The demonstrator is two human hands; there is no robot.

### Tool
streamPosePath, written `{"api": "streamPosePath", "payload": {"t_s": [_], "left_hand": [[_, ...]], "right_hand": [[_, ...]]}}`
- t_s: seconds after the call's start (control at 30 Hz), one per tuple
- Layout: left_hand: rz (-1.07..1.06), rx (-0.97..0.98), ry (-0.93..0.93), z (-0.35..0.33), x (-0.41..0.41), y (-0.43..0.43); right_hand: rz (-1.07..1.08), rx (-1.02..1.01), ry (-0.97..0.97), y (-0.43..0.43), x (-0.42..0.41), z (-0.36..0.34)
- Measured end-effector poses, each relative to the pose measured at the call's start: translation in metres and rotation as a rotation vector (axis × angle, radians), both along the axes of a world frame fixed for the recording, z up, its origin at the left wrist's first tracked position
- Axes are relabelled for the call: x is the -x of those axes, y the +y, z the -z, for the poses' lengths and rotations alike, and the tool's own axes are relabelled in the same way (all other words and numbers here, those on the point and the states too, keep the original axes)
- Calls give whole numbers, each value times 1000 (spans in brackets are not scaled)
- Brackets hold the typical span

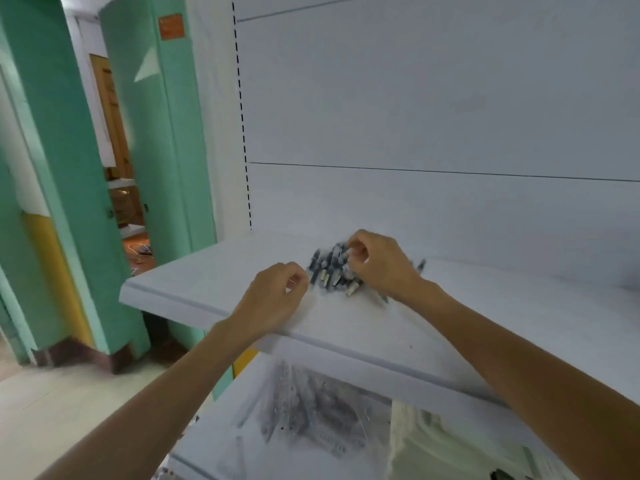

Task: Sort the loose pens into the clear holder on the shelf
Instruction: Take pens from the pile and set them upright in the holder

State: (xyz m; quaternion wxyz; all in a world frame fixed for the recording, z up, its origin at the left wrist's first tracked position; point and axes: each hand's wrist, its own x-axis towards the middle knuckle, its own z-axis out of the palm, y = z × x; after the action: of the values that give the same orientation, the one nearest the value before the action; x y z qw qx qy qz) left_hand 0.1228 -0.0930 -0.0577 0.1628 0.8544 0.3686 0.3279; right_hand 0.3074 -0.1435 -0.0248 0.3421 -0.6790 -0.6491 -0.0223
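Evidently the right hand (377, 261) is picking: its curled fingertips pinch one of the pens (329, 275) at the top of the pile under it. Just left of the pile, the left hand (277, 296) rests curled on the shelf (194, 282); whether it holds anything I cannot tell. The clear holder cannot be made out, so the next move needs a clean lift and then finding it.

The right hand (377, 265) covers part of the blurred pens (329, 271), perhaps gripping one.

White shelf (214, 289), heap of dark pens (332, 271) on it
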Motion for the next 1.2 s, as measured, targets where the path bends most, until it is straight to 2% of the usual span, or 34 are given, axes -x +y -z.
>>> {"api": "streamPosePath", "payload": {"t_s": [0.13,0.27,0.47,0.63,0.73,0.9,0.97,1.1,1.2], "left_hand": [[8,20,123,-6,-20,47],[32,53,214,-7,-37,84],[52,2,488,3,-49,125],[187,20,455,-5,-41,140],[241,-13,525,-6,-32,147],[190,-125,553,-10,-10,155],[184,-156,530,-10,2,160],[148,-184,437,-5,15,159],[100,-211,422,0,16,154]], "right_hand": [[20,-2,51,33,-5,-15],[34,10,21,55,-7,-13],[101,76,-29,81,-3,-2],[192,199,-137,103,18,0],[250,294,-205,114,32,0],[419,413,-385,128,53,11],[473,433,-396,134,61,15],[580,339,-407,141,77,22],[624,74,-387,142,77,21]]}}
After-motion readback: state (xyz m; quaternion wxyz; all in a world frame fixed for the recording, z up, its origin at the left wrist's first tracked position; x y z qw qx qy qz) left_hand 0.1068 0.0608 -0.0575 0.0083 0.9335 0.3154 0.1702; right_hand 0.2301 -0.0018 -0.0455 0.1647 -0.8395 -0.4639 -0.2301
